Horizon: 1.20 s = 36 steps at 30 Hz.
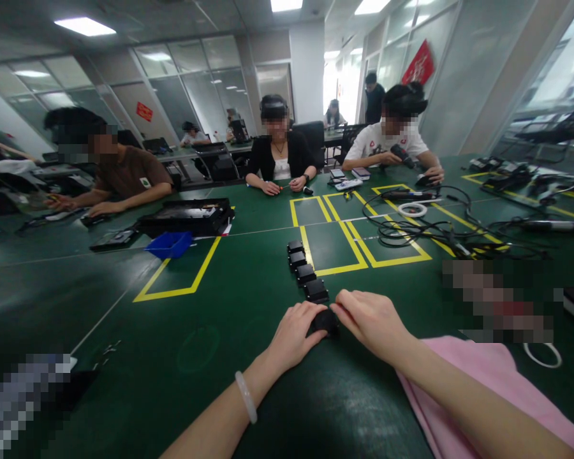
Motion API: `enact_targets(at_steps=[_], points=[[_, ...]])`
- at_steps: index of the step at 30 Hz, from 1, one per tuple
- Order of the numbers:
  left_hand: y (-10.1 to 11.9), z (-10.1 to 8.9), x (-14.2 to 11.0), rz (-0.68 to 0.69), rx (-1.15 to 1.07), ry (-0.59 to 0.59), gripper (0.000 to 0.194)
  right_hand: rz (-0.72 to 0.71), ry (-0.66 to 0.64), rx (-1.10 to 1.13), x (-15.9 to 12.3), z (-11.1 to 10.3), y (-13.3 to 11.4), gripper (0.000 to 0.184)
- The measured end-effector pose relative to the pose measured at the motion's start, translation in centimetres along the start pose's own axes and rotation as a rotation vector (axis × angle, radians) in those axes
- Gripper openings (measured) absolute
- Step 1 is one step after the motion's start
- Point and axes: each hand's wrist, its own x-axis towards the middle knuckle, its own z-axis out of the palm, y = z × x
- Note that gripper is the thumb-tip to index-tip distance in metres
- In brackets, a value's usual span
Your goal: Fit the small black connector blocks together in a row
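Note:
On the green table in front of me lies a small black block [324, 322]. My left hand [294, 333], a pale bangle on its wrist, grips it from the left between thumb and fingers. My right hand [370, 320] is closed at the block's right edge, thumb and fingertips drawn together in a pinch. Whatever those fingertips may hold is hidden. Just beyond my hands, a row of several similar black blocks [316, 291] runs away from me, the closest one almost touching my fingers.
Yellow tape [342, 269] marks rectangles on the table [249, 280]. Black cables [402, 233] lie coiled at right; a pink cloth [478, 382] sits under my right forearm. At left are a blue tray [169, 244] and a black case [186, 217]. Several people sit opposite, one holding a power drill [402, 155].

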Motion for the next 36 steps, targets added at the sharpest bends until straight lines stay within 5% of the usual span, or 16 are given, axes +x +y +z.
enact_targets(at_steps=[11, 36], points=[[0.14, -0.04, 0.05, -0.004, -0.013, 0.003, 0.039, 0.024, -0.094, 0.058, 0.22, -0.45, -0.26, 0.020], [-0.11, 0.16, 0.01, 0.004, -0.017, 0.009, 0.038, 0.004, -0.066, 0.133, 0.24, -0.40, -0.39, 0.019]])
